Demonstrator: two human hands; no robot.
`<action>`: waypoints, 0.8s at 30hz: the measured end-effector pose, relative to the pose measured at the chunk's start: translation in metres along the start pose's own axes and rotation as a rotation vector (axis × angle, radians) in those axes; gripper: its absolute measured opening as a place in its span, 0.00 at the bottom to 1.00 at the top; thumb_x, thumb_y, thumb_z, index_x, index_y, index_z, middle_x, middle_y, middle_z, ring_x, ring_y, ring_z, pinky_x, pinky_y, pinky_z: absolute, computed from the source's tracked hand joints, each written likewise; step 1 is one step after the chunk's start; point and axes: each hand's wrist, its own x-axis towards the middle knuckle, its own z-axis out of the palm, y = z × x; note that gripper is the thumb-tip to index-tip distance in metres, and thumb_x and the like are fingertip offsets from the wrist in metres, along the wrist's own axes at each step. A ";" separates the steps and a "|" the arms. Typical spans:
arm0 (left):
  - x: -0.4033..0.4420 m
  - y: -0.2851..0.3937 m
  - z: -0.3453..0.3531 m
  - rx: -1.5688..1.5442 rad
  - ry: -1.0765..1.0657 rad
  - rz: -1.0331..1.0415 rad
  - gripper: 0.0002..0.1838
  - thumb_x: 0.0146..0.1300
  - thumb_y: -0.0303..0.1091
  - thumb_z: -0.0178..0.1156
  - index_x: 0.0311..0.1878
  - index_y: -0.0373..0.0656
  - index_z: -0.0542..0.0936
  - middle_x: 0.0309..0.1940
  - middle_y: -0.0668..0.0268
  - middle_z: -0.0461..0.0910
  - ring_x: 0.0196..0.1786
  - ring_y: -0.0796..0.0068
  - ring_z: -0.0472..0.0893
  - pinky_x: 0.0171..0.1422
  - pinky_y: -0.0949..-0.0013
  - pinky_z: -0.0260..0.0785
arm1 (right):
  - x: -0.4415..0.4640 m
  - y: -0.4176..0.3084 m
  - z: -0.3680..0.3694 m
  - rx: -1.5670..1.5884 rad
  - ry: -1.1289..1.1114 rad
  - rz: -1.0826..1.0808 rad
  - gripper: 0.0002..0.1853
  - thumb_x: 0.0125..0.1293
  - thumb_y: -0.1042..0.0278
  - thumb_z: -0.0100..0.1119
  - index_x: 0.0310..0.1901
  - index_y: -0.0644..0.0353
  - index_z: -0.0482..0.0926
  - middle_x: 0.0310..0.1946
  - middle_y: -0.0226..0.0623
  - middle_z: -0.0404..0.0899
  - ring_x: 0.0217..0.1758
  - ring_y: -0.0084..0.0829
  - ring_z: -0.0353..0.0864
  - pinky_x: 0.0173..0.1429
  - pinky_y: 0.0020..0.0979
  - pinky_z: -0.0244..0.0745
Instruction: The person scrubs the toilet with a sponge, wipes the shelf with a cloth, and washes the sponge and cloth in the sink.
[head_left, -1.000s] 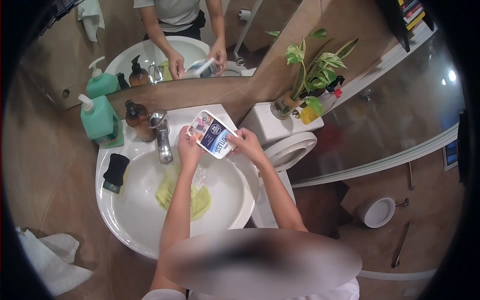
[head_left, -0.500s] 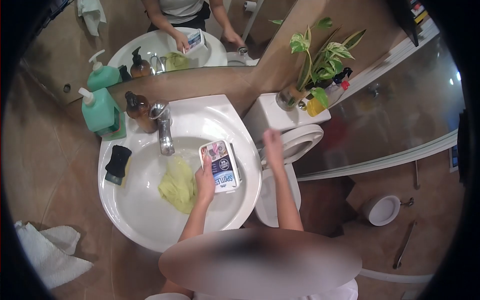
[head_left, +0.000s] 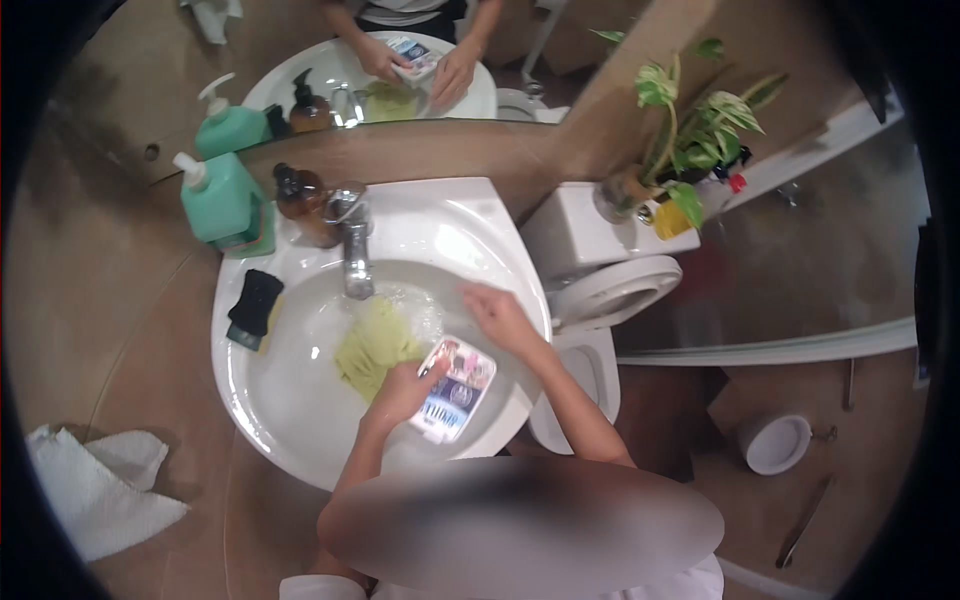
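Note:
My left hand (head_left: 402,392) grips a white plastic tub (head_left: 455,392) with a printed label, thumb over its top, above the front right of the basin. My right hand (head_left: 495,315) hovers over the basin's right side, apart from the tub; its fingers point left and look loosely extended, with nothing visible in them. A yellow-green cloth (head_left: 375,350) lies wet in the white sink (head_left: 290,420), below the chrome faucet (head_left: 357,260). Rippled or foamy water shows beside the cloth.
Along the sink's back left stand a green pump bottle (head_left: 222,205) and a brown pump bottle (head_left: 305,205). A black sponge (head_left: 258,302) rests on the left rim. The toilet (head_left: 615,290), with a potted plant (head_left: 690,130) on its tank, is at the right. A white towel (head_left: 105,490) hangs lower left.
My right hand has come left from over the toilet to above the basin. The tub in my left hand has tilted and shifted lower in view. The cloth looks more spread out.

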 end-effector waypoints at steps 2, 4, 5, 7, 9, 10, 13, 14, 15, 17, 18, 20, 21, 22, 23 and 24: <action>-0.020 -0.026 -0.018 -0.032 0.013 -0.027 0.29 0.67 0.54 0.55 0.44 0.31 0.82 0.29 0.58 0.84 0.30 0.72 0.81 0.39 0.67 0.72 | 0.015 0.003 0.037 -0.049 -0.333 0.009 0.21 0.66 0.64 0.56 0.58 0.64 0.75 0.61 0.51 0.72 0.63 0.48 0.71 0.65 0.40 0.67; -0.037 -0.048 -0.033 -0.050 0.004 -0.046 0.28 0.67 0.54 0.56 0.44 0.31 0.82 0.28 0.59 0.84 0.30 0.73 0.82 0.39 0.67 0.72 | 0.015 -0.001 0.080 -0.281 -0.213 -0.150 0.21 0.65 0.66 0.56 0.58 0.64 0.74 0.60 0.50 0.73 0.61 0.49 0.72 0.63 0.41 0.69; -0.045 -0.056 -0.041 -0.083 0.066 -0.097 0.28 0.66 0.53 0.57 0.45 0.31 0.82 0.29 0.59 0.84 0.31 0.73 0.82 0.39 0.68 0.72 | 0.016 -0.002 0.094 -0.518 -0.081 -0.303 0.21 0.65 0.67 0.56 0.58 0.63 0.74 0.59 0.48 0.73 0.60 0.50 0.73 0.61 0.41 0.70; -0.056 -0.060 -0.055 -0.117 0.154 -0.156 0.27 0.66 0.52 0.58 0.46 0.31 0.82 0.29 0.59 0.84 0.31 0.74 0.82 0.39 0.68 0.73 | 0.040 -0.016 0.094 -0.408 -0.026 -0.407 0.21 0.63 0.66 0.58 0.56 0.64 0.75 0.56 0.47 0.75 0.58 0.51 0.74 0.60 0.41 0.71; -0.070 -0.063 -0.066 -0.145 0.227 -0.252 0.27 0.66 0.51 0.59 0.47 0.31 0.82 0.30 0.58 0.84 0.32 0.75 0.82 0.39 0.70 0.73 | 0.058 -0.038 0.090 -0.299 0.262 -0.371 0.18 0.60 0.62 0.60 0.47 0.66 0.77 0.51 0.49 0.76 0.56 0.50 0.74 0.58 0.43 0.71; -0.078 -0.072 -0.067 -0.151 0.256 -0.275 0.27 0.66 0.51 0.59 0.47 0.31 0.82 0.30 0.58 0.84 0.32 0.75 0.82 0.39 0.70 0.73 | 0.064 -0.044 0.091 -0.329 0.184 -0.468 0.17 0.59 0.60 0.60 0.42 0.67 0.78 0.50 0.54 0.75 0.52 0.51 0.77 0.52 0.44 0.74; -0.081 -0.100 -0.068 -0.157 0.346 -0.231 0.26 0.66 0.50 0.59 0.48 0.30 0.81 0.31 0.59 0.84 0.33 0.77 0.82 0.39 0.71 0.73 | 0.062 -0.067 0.110 -0.280 0.080 -0.302 0.15 0.60 0.60 0.62 0.39 0.65 0.80 0.38 0.48 0.79 0.40 0.48 0.80 0.45 0.42 0.76; -0.082 -0.108 -0.065 -0.230 0.377 -0.203 0.26 0.66 0.49 0.59 0.49 0.30 0.81 0.31 0.59 0.84 0.33 0.78 0.82 0.39 0.71 0.73 | 0.064 -0.074 0.108 -0.284 0.073 -0.309 0.15 0.60 0.60 0.62 0.39 0.65 0.80 0.38 0.48 0.79 0.40 0.48 0.80 0.45 0.42 0.76; -0.081 -0.112 -0.062 -0.304 0.406 -0.173 0.25 0.67 0.48 0.59 0.49 0.30 0.81 0.31 0.60 0.84 0.33 0.78 0.81 0.39 0.71 0.73 | 0.068 -0.089 0.100 -0.504 -0.032 -0.186 0.16 0.59 0.58 0.62 0.39 0.64 0.80 0.37 0.47 0.80 0.38 0.47 0.81 0.42 0.42 0.77; -0.082 -0.106 -0.063 -0.279 0.408 -0.195 0.24 0.67 0.47 0.59 0.52 0.31 0.80 0.31 0.60 0.84 0.33 0.78 0.81 0.40 0.72 0.73 | 0.060 -0.122 0.092 -0.720 -0.140 -0.063 0.17 0.59 0.56 0.63 0.39 0.63 0.81 0.37 0.47 0.81 0.36 0.46 0.83 0.40 0.42 0.78; -0.081 -0.108 -0.062 -0.309 0.412 -0.180 0.25 0.67 0.47 0.59 0.53 0.32 0.79 0.31 0.60 0.84 0.34 0.79 0.81 0.40 0.72 0.73 | 0.050 -0.144 0.094 -0.790 -0.266 -0.094 0.17 0.58 0.53 0.63 0.38 0.61 0.82 0.38 0.47 0.82 0.37 0.45 0.84 0.40 0.42 0.78; -0.078 -0.116 -0.059 -0.322 0.437 -0.179 0.26 0.66 0.47 0.59 0.55 0.32 0.79 0.31 0.59 0.84 0.35 0.78 0.81 0.42 0.71 0.73 | 0.039 -0.166 0.114 -0.872 -0.443 -0.208 0.20 0.57 0.52 0.64 0.42 0.60 0.82 0.44 0.49 0.81 0.41 0.43 0.84 0.43 0.43 0.78; -0.077 -0.116 -0.058 -0.321 0.440 -0.177 0.26 0.66 0.47 0.59 0.55 0.32 0.79 0.31 0.59 0.84 0.35 0.78 0.81 0.42 0.71 0.73 | 0.036 -0.175 0.132 -0.886 -0.488 -0.290 0.22 0.56 0.53 0.64 0.47 0.60 0.80 0.49 0.51 0.80 0.45 0.42 0.84 0.45 0.43 0.78; -0.077 -0.115 -0.057 -0.279 0.476 -0.178 0.26 0.66 0.47 0.60 0.55 0.33 0.79 0.31 0.58 0.84 0.35 0.77 0.81 0.42 0.70 0.73 | 0.043 -0.167 0.163 -0.920 -0.093 -0.563 0.22 0.56 0.56 0.63 0.51 0.56 0.77 0.54 0.49 0.76 0.50 0.44 0.81 0.47 0.45 0.77; -0.077 -0.114 -0.058 -0.232 0.509 -0.177 0.26 0.66 0.48 0.60 0.55 0.33 0.79 0.32 0.57 0.84 0.35 0.76 0.81 0.43 0.69 0.73 | 0.055 -0.153 0.196 -0.922 0.321 -0.817 0.25 0.56 0.59 0.62 0.56 0.53 0.74 0.58 0.47 0.73 0.55 0.45 0.78 0.50 0.48 0.76; -0.077 -0.116 -0.058 -0.214 0.499 -0.165 0.26 0.66 0.48 0.60 0.55 0.33 0.79 0.32 0.57 0.84 0.35 0.76 0.81 0.43 0.69 0.73 | 0.071 -0.153 0.209 -0.901 0.308 -0.956 0.26 0.55 0.62 0.61 0.58 0.49 0.71 0.61 0.45 0.70 0.57 0.47 0.75 0.50 0.49 0.75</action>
